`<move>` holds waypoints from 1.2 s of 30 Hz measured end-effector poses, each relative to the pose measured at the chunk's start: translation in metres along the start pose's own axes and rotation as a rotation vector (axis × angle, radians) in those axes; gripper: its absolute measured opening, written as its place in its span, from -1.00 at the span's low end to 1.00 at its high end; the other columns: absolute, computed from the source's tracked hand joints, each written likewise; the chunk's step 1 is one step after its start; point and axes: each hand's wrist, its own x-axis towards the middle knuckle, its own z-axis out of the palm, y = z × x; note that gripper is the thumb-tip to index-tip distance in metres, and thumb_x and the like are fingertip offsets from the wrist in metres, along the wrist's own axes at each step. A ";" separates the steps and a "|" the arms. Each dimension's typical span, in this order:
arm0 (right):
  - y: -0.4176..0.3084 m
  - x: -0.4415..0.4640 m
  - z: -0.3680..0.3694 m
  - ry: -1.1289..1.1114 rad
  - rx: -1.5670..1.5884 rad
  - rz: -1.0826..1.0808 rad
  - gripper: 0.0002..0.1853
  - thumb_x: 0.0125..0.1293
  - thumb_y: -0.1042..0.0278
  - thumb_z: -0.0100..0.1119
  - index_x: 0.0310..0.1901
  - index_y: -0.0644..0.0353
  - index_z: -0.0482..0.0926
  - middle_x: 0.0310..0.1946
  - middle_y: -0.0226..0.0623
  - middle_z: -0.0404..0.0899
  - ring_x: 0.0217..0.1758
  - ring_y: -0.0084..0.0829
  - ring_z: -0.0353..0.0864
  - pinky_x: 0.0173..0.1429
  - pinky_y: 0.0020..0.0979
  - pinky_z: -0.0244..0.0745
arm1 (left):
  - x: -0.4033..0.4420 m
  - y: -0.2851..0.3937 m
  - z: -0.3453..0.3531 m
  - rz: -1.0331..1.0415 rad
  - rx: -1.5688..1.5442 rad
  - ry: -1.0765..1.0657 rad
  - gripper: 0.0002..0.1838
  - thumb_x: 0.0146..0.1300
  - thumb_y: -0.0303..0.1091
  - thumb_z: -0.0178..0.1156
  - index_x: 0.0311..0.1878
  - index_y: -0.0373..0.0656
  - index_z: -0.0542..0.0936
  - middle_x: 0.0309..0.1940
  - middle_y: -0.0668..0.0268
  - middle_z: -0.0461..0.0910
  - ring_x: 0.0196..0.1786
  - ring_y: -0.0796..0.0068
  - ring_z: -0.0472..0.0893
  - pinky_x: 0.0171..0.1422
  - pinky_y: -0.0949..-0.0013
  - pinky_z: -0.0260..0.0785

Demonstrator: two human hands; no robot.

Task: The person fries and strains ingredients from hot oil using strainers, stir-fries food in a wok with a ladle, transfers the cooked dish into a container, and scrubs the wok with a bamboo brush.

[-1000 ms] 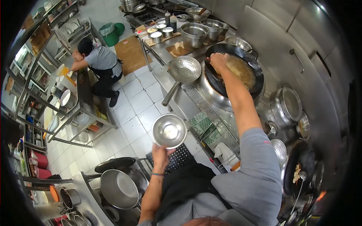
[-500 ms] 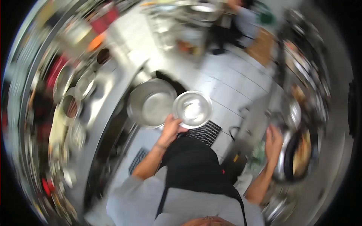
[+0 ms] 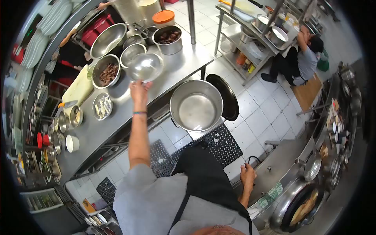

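Observation:
My left hand (image 3: 140, 92) reaches over the steel counter and grips the near rim of a shiny metal bowl (image 3: 145, 67). Beside that bowl are another metal bowl (image 3: 133, 55), a bowl of dark brown pieces (image 3: 108, 74) and a small bowl of pale strips (image 3: 102, 106). My right hand (image 3: 247, 174) hangs low by the edge of the cooking station, its fingers loosely curled, with no object visible in them. A large steel pot (image 3: 196, 105) stands between the two sides, with only its bare inside showing.
A round dark lid (image 3: 225, 98) leans behind the pot. A wok (image 3: 299, 207) with brown contents sits at right. Perforated black mats (image 3: 219, 145) lie on the tiles. A person (image 3: 299, 58) crouches by a shelving table (image 3: 246, 51). A cutting board (image 3: 78, 84) lies on the counter.
My left hand has carried the metal bowl from beside the pot to above the counter. My right hand has moved away from the wok, and its stretched fingers have curled. The view has turned left.

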 end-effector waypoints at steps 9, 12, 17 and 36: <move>-0.040 -0.065 -0.010 -0.028 0.156 0.182 -0.59 0.39 0.07 0.16 0.13 0.13 0.63 0.08 -0.14 0.66 0.21 -0.10 0.57 0.28 0.06 0.26 | 0.095 -0.017 0.022 0.112 0.630 -0.629 -0.51 0.48 -0.24 0.04 0.33 -0.40 0.38 0.14 -0.11 0.51 0.17 0.14 0.55 0.25 0.20 0.41; -0.033 -0.096 0.016 0.060 0.227 0.282 -0.59 0.42 0.05 0.12 0.17 0.09 0.60 0.11 -0.16 0.63 0.24 -0.09 0.55 0.35 0.17 0.18 | 0.021 -0.063 0.110 -0.448 -0.030 -0.271 -0.31 0.56 -0.26 -0.17 0.50 -0.55 -0.14 0.53 -0.20 0.00 0.57 -0.03 0.10 0.66 0.10 0.04; -0.031 -0.139 0.027 0.072 0.327 0.444 -0.58 0.44 0.06 0.10 0.21 0.08 0.57 0.16 -0.17 0.60 0.28 -0.11 0.52 0.36 0.30 0.13 | -0.103 -0.139 0.203 -0.469 0.418 -0.820 -0.41 0.52 -0.24 -0.04 0.35 -0.60 0.18 0.32 -0.13 0.33 0.33 -0.01 0.47 0.43 0.10 0.43; -0.050 -0.596 0.147 1.548 0.372 1.270 -0.60 0.17 0.74 -0.02 0.01 0.31 0.67 -0.23 0.07 0.70 -0.22 -0.11 0.73 -0.10 -0.25 0.63 | -0.498 -0.123 0.171 -0.508 0.572 -1.728 -0.72 0.42 -0.37 0.14 0.12 -0.20 0.44 0.22 0.09 0.50 0.18 0.03 0.56 0.25 0.05 0.47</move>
